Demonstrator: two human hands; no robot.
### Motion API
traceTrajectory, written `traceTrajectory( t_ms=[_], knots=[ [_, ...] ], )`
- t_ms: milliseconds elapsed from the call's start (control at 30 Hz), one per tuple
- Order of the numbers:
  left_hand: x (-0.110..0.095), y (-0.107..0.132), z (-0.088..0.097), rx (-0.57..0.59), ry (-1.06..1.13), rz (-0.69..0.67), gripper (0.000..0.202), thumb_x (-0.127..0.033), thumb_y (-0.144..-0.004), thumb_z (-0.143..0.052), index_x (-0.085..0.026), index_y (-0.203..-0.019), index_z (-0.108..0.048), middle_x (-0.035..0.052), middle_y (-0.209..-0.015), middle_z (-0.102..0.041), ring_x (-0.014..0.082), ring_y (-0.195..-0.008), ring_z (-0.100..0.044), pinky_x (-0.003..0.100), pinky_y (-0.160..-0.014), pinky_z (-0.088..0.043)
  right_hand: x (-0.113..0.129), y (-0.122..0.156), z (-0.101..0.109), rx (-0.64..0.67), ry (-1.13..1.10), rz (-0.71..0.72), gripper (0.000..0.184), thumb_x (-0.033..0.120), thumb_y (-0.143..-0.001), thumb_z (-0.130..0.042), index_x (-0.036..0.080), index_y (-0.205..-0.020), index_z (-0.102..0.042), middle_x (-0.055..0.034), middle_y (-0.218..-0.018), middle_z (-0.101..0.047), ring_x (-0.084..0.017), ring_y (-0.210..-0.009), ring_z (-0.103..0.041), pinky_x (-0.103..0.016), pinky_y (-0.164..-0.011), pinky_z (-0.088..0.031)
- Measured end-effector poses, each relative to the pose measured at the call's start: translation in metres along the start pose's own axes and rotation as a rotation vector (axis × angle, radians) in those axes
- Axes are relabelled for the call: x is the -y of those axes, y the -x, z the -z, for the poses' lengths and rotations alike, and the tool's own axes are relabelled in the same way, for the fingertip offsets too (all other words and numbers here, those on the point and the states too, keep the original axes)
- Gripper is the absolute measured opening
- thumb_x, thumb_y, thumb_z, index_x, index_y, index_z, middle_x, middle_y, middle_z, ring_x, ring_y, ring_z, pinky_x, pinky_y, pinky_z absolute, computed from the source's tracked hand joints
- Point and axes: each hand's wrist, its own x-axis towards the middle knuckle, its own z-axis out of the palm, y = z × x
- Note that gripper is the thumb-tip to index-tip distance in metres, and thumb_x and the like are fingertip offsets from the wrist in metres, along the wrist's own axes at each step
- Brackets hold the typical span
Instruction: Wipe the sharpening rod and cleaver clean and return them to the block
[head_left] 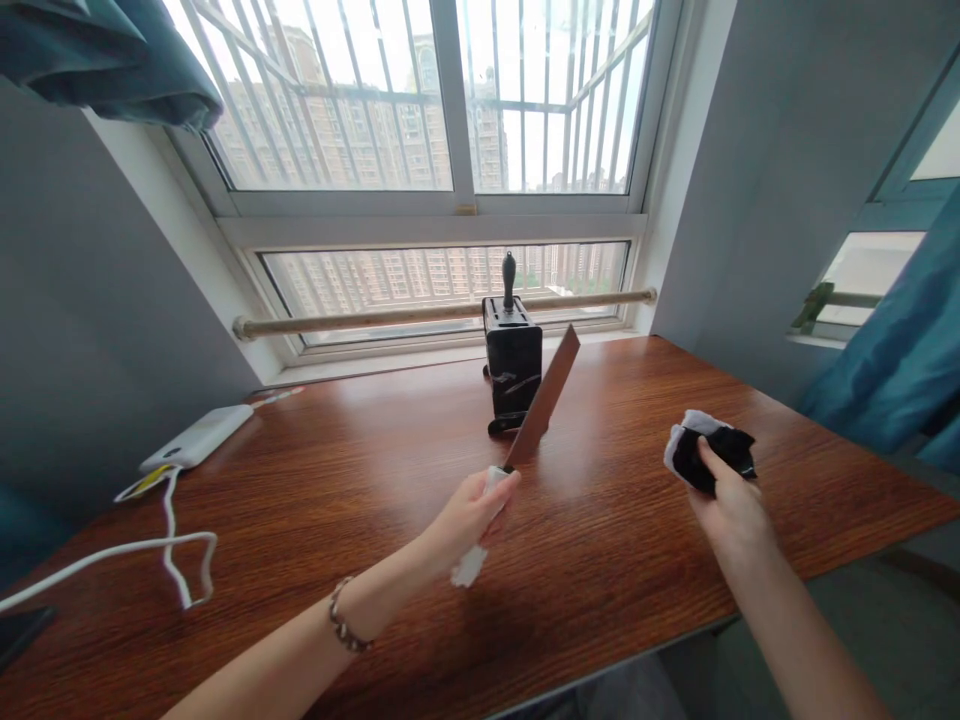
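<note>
My left hand (480,510) is closed around the pale handle of a kitchen knife (544,400). Its broad blade points up and away to the right, and a white end sticks out below my fist. On the right, my right hand (724,495) grips a folded black and white cloth (709,450), thumb on top, above the table. Behind the blade stands a black knife block (514,365), partly covered by the blade. One dark-handled tool (509,280) stands upright in its top.
The wooden table (360,470) reaches to the window sill. At left lie a white power bank (199,438) and a looping white cable (171,540). A horizontal rail (390,318) crosses the window behind the block. A blue curtain (885,340) hangs at right.
</note>
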Motion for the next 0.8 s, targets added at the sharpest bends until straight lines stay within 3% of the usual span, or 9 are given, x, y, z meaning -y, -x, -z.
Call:
traceTrajectory(
  t_ms=[100,200,267,300,367,433,600,700,800],
  knots=[
    [0.001,0.001,0.000,0.196,0.360,0.103,0.045,-0.068,-0.080,-0.025,-0.026,-0.069,-0.033,-0.0116,-0.046,-0.017,0.0086,-0.037,-0.007,0.021,-0.034,-0.016,-0.001,0.017,-0.002,0.011,0.150,0.175,0.044,0.029,-0.070,-0.070,0.023,-0.112,-0.057,-0.0034,-0.109,-0.065,-0.023,-0.099,-0.063,-0.041,-0.083,-0.053],
    [0.015,-0.003,0.001,0.328,0.610,0.182,0.042,-0.058,-0.075,-0.053,-0.024,-0.065,-0.031,-0.0132,-0.044,-0.013,0.0059,-0.037,-0.001,0.018,-0.034,-0.013,0.002,0.036,-0.013,0.113,0.313,0.329,0.045,0.027,-0.070,-0.070,0.021,-0.112,-0.058,-0.0057,-0.116,-0.061,-0.027,-0.114,-0.052,-0.049,-0.101,-0.036],
    [0.026,-0.007,0.001,0.401,0.729,0.244,0.042,-0.043,-0.075,-0.063,-0.022,-0.060,-0.029,-0.0135,-0.041,-0.012,0.0044,-0.036,0.001,0.016,-0.033,-0.012,0.004,0.046,-0.023,0.356,0.451,0.463,0.036,0.020,-0.072,-0.067,0.021,-0.108,-0.062,-0.0061,-0.116,-0.061,-0.027,-0.116,-0.050,-0.047,-0.106,-0.030],
    [0.032,-0.009,0.000,0.432,0.780,0.273,0.040,-0.038,-0.076,-0.063,-0.021,-0.060,-0.031,-0.0135,-0.040,-0.013,0.0042,-0.036,0.002,0.015,-0.033,-0.012,0.006,0.051,-0.028,0.567,0.551,0.591,0.036,0.016,-0.077,-0.060,0.021,-0.113,-0.059,-0.0071,-0.121,-0.058,-0.026,-0.118,-0.048,-0.046,-0.106,-0.031],
    [0.039,-0.011,-0.002,0.490,0.867,0.327,0.030,-0.030,-0.079,-0.062,-0.020,-0.063,-0.038,-0.0134,-0.039,-0.015,0.0040,-0.035,0.003,0.014,-0.033,-0.011,0.005,0.059,-0.038,0.924,0.711,0.805,0.044,0.007,-0.082,-0.047,0.020,-0.124,-0.051,-0.0098,-0.129,-0.051,-0.023,-0.122,-0.045,-0.042,-0.105,-0.035],
    [0.043,-0.011,-0.004,0.549,0.927,0.383,0.022,-0.026,-0.081,-0.060,-0.020,-0.067,-0.044,-0.0131,-0.040,-0.018,0.0036,-0.034,0.002,0.014,-0.032,-0.011,0.002,0.067,-0.049,1.153,0.810,0.935,0.050,0.001,-0.082,-0.039,0.016,-0.130,-0.044,-0.0126,-0.131,-0.048,-0.022,-0.125,-0.041,-0.040,-0.104,-0.037],
    [0.047,-0.011,-0.005,0.725,0.966,0.560,0.027,-0.020,-0.080,-0.060,-0.018,-0.058,-0.043,-0.0114,-0.037,-0.021,0.0020,-0.031,-0.003,0.016,-0.031,-0.010,-0.012,0.085,-0.066,1.477,0.883,1.032,0.033,0.009,-0.089,-0.040,0.011,-0.120,-0.053,-0.0146,-0.125,-0.056,-0.022,-0.125,-0.042,-0.037,-0.105,-0.039],
    [0.049,-0.015,-0.004,0.769,0.985,0.629,0.037,-0.017,-0.081,-0.055,-0.019,-0.049,-0.036,-0.0104,-0.035,-0.019,0.0014,-0.030,-0.003,0.016,-0.031,-0.011,-0.017,0.084,-0.070,1.517,0.894,0.977,0.033,0.009,-0.088,-0.041,0.010,-0.119,-0.054,-0.0144,-0.124,-0.056,-0.021,-0.125,-0.043,-0.036,-0.105,-0.038],
    [0.050,-0.016,-0.003,0.744,1.028,0.640,0.030,-0.014,-0.083,-0.050,-0.018,-0.054,-0.041,-0.0107,-0.037,-0.020,0.0016,-0.031,-0.001,0.014,-0.032,-0.010,-0.021,0.067,-0.069,1.503,0.929,0.924,0.041,0.002,-0.082,-0.041,0.011,-0.121,-0.053,-0.0134,-0.127,-0.055,-0.020,-0.125,-0.043,-0.034,-0.106,-0.037]
  ],
)
